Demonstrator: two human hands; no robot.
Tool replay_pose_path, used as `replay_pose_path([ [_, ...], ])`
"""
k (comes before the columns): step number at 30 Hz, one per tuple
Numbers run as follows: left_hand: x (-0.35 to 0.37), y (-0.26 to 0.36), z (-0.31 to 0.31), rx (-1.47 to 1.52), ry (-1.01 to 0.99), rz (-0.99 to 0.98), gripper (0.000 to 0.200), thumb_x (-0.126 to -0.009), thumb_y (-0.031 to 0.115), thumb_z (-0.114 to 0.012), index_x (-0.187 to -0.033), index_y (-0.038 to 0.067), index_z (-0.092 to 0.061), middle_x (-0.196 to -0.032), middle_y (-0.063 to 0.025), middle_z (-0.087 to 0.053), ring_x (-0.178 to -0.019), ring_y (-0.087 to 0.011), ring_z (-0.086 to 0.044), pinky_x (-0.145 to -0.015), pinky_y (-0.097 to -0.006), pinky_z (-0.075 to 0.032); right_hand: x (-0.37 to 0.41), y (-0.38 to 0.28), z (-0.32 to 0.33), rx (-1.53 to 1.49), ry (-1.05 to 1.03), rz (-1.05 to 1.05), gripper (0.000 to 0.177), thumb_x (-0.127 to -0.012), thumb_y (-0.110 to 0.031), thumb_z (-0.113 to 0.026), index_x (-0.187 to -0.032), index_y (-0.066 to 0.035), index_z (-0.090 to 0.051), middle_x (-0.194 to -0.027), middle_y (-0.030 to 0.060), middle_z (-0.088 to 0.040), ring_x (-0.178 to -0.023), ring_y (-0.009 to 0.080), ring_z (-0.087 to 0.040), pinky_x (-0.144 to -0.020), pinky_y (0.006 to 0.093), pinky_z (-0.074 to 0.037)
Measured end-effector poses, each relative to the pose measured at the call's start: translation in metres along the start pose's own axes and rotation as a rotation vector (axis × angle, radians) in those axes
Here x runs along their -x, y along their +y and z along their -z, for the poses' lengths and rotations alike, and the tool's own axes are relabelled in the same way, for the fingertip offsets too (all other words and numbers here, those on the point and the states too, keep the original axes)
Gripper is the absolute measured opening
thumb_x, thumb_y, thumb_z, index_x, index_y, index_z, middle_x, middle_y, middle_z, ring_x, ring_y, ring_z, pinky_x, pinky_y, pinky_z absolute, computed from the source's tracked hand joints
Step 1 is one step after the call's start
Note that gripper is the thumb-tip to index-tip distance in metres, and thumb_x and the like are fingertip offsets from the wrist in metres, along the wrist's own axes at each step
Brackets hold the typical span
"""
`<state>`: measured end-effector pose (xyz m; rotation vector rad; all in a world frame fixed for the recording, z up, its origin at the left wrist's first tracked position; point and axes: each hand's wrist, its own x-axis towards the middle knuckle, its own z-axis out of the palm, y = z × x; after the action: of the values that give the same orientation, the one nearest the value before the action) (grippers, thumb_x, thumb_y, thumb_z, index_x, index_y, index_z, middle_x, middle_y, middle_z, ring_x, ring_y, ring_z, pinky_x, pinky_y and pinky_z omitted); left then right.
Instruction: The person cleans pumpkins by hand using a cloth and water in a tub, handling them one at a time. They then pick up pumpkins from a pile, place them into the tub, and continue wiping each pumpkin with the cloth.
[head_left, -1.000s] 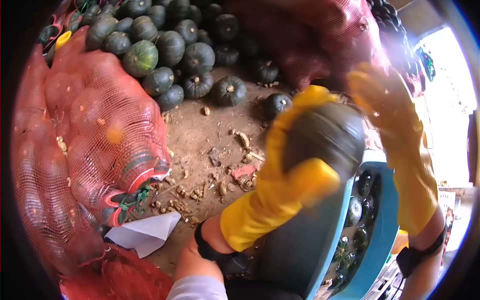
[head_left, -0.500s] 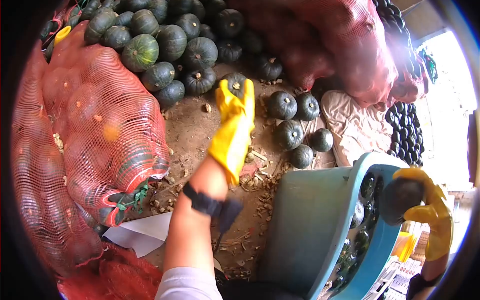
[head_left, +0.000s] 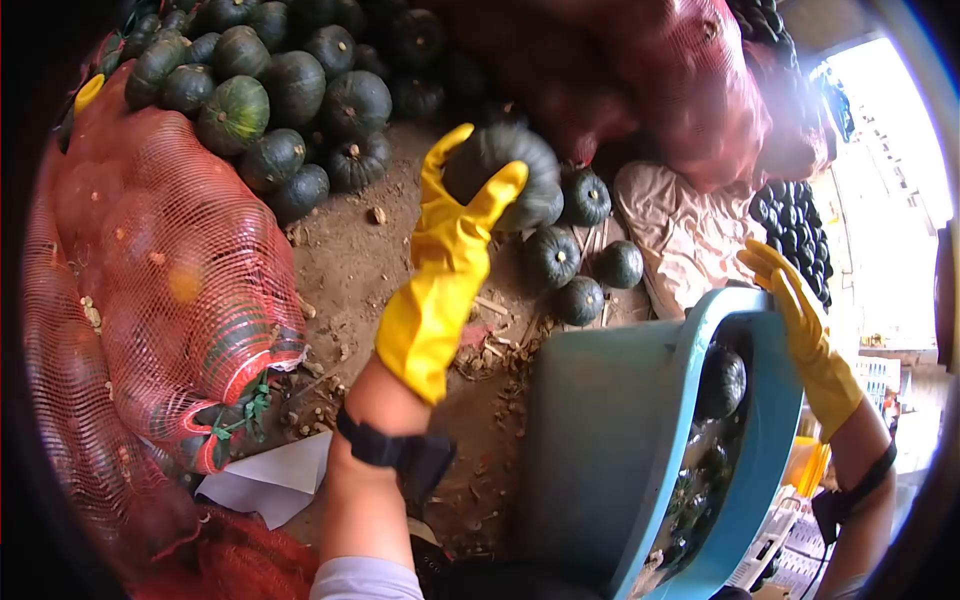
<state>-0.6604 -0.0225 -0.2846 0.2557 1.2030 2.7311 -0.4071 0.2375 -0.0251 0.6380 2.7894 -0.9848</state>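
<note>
Head view: your left hand [head_left: 455, 220], in a yellow rubber glove, is at the upper middle of the frame, its thumb and fingers spread wide around the near side of a dark green kabocha squash [head_left: 515, 165], which it has hold of. That squash is slightly blurred and covers part of the ones behind it. Your right hand [head_left: 803, 325], gloved in the same yellow, is at the right of the frame with its fingers extended and nothing visible in its grasp; it overlaps the far edge of the blue plastic tub [head_left: 690, 370], and you cannot tell from here whether it touches it. Inside the tub, at the lower right, a single squash [head_left: 721, 383] sits near the upper end, with more wet, shiny squashes [head_left: 690, 500] below it. Just below and right of the held squash, a few loose squashes [head_left: 551, 258] rest on the ground, next to a crumpled pale cloth [head_left: 675, 235]. A pile of squashes [head_left: 295, 88] fills the upper left, above a bulging red mesh sack [head_left: 190, 240] tied with green cord [head_left: 240, 420]. A folded white sheet [head_left: 280, 480] lies at the lower left, near your left forearm.
</note>
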Motion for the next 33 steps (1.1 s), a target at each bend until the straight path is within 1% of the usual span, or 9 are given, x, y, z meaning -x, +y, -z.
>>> replay_pose_path([
  [7, 0.102, 0.127, -0.146, -0.114, -0.822, -0.469, 0.067, -0.077, 0.018, -0.092, -0.136, 0.005, -0.063, -0.124, -0.0212, -0.068, -0.125, -0.0419, -0.063, -0.114, -0.0512, -0.045, -0.004, 0.009, 0.002, -0.150, -0.083, -0.033, 0.058, -0.115, -0.043, -0.042, -0.152, 0.000, -0.053, -0.145, 0.0183, -0.062, -0.140, 0.0273, -0.057, -0.117, 0.0411, -0.045],
  [12, 0.038, 0.084, -0.098, -0.647, -0.730, -0.703, 0.032, -0.094, 0.024, -0.075, -0.120, 0.007, -0.073, -0.126, -0.0143, -0.071, -0.122, -0.0384, -0.064, -0.105, -0.0480, -0.050, -0.009, 0.016, 0.006, 0.147, -0.067, 0.146, 0.055, -0.114, -0.040, -0.044, -0.151, 0.000, -0.053, -0.145, 0.0185, -0.062, -0.139, 0.0280, -0.057, -0.117, 0.0410, -0.045],
  [13, 0.039, 0.038, -0.080, -0.700, -0.410, -0.669, 0.031, -0.096, 0.022, -0.072, -0.124, 0.009, -0.071, -0.127, -0.0154, -0.070, -0.125, -0.0367, -0.063, -0.108, -0.0448, -0.049, -0.012, 0.018, 0.007, 0.184, -0.068, 0.183, 0.055, -0.114, -0.040, -0.045, -0.150, 0.000, -0.053, -0.145, 0.0186, -0.063, -0.139, 0.0281, -0.057, -0.117, 0.0410, -0.045],
  [17, 0.042, -0.027, -0.074, -1.668, -1.126, 0.292, 0.058, -0.102, 0.029, -0.064, -0.157, 0.032, -0.049, -0.174, -0.0083, -0.029, -0.158, -0.0369, -0.032, -0.120, -0.0571, -0.040, -0.020, 0.022, 0.011, 0.332, -0.093, 0.309, 0.053, -0.113, -0.037, -0.046, -0.150, 0.001, -0.054, -0.144, 0.0187, -0.063, -0.139, 0.0287, -0.057, -0.117, 0.0410, -0.045],
  [20, 0.054, -0.141, -0.049, -1.787, -0.945, 0.109, 0.048, -0.104, 0.040, -0.056, -0.152, 0.039, -0.054, -0.172, -0.0063, -0.032, -0.154, -0.0358, -0.035, -0.114, -0.0690, -0.039, -0.022, 0.022, 0.012, 0.400, -0.102, 0.371, 0.051, -0.113, -0.035, -0.048, -0.149, 0.001, -0.054, -0.144, 0.0188, -0.063, -0.139, 0.0291, -0.058, -0.117, 0.0410, -0.045],
  [23, 0.046, -0.132, -0.046, -1.821, -0.992, -0.011, 0.045, -0.100, 0.032, -0.067, -0.144, 0.032, -0.060, -0.157, -0.0100, -0.051, -0.141, -0.0350, -0.051, -0.108, -0.0514, -0.052, -0.020, 0.025, 0.011, 0.451, -0.095, 0.412, 0.050, -0.112, -0.033, -0.049, -0.148, 0.001, -0.055, -0.144, 0.0189, -0.063, -0.139, 0.0295, -0.058, -0.117, 0.0410, -0.045],
  [25, 0.044, -0.120, -0.020, -1.419, -0.800, -0.110, 0.059, -0.089, 0.023, -0.083, -0.143, 0.025, -0.060, -0.146, -0.0108, -0.058, -0.128, -0.0316, -0.060, -0.104, -0.0419, -0.055, -0.017, 0.025, 0.011, 0.478, -0.086, 0.431, 0.049, -0.112, -0.032, -0.050, -0.148, 0.001, -0.055, -0.144, 0.0190, -0.063, -0.139, 0.0298, -0.058, -0.117, 0.0410, -0.046],
  [27, 0.066, -0.020, -0.060, -0.403, -0.264, 0.387, 0.074, -0.079, 0.019, -0.092, -0.144, 0.016, -0.058, -0.141, -0.0100, -0.059, -0.122, -0.0261, -0.063, -0.105, -0.0381, -0.054, -0.015, 0.028, 0.010, 0.495, -0.074, 0.454, 0.048, -0.112, -0.031, -0.051, -0.147, 0.001, -0.055, -0.143, 0.0191, -0.063, -0.138, 0.0300, -0.058, -0.117, 0.0410, -0.046],
  [33, 0.116, 0.150, -0.142, 0.138, -0.741, 0.329, 0.063, -0.103, 0.042, -0.061, -0.156, 0.008, -0.048, -0.152, -0.0195, -0.056, -0.136, -0.0362, -0.059, -0.117, -0.0475, -0.047, -0.003, 0.037, 0.016, 0.511, -0.078, 0.445, 0.045, -0.111, -0.027, -0.054, -0.146, 0.001, -0.056, -0.143, 0.0193, -0.063, -0.138, 0.0309, -0.058, -0.117, 0.0410, -0.046],
])
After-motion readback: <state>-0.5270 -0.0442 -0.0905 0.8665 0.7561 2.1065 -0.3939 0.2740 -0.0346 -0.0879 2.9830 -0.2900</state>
